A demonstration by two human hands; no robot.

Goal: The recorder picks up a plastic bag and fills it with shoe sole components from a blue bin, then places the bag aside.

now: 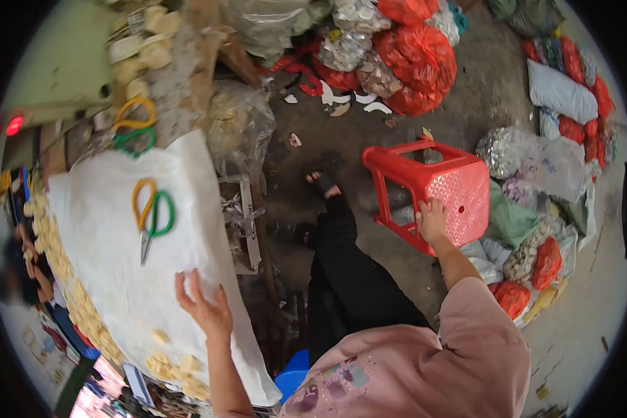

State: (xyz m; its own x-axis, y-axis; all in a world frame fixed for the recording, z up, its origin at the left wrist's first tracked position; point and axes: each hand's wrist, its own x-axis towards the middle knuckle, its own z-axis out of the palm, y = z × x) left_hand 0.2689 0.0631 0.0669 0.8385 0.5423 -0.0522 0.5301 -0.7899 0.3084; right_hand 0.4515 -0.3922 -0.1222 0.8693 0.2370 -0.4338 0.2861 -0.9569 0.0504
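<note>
Grey concrete floor [467,90] carries heaped red and clear bags [414,52]; at left a worktop under white sheeting [111,230] bears pale cut pieces [164,362] along its near edge. Red plastic stool [432,184] stands tilted on the floor at right, the right hand [432,219] gripping its seat edge, fingers curled over it. Left hand [205,306] lies flat on the sheeting, fingers spread wide, holding nothing; yellow-and-green scissors [150,216] rest well apart above it.

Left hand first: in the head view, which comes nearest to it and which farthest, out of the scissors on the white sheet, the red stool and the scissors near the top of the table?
From the left hand:
1. Scissors on the white sheet, just above it.
2. Scissors near the top of the table, higher up, past the sheet's edge.
3. Red stool, off to the right, on the floor.
</note>
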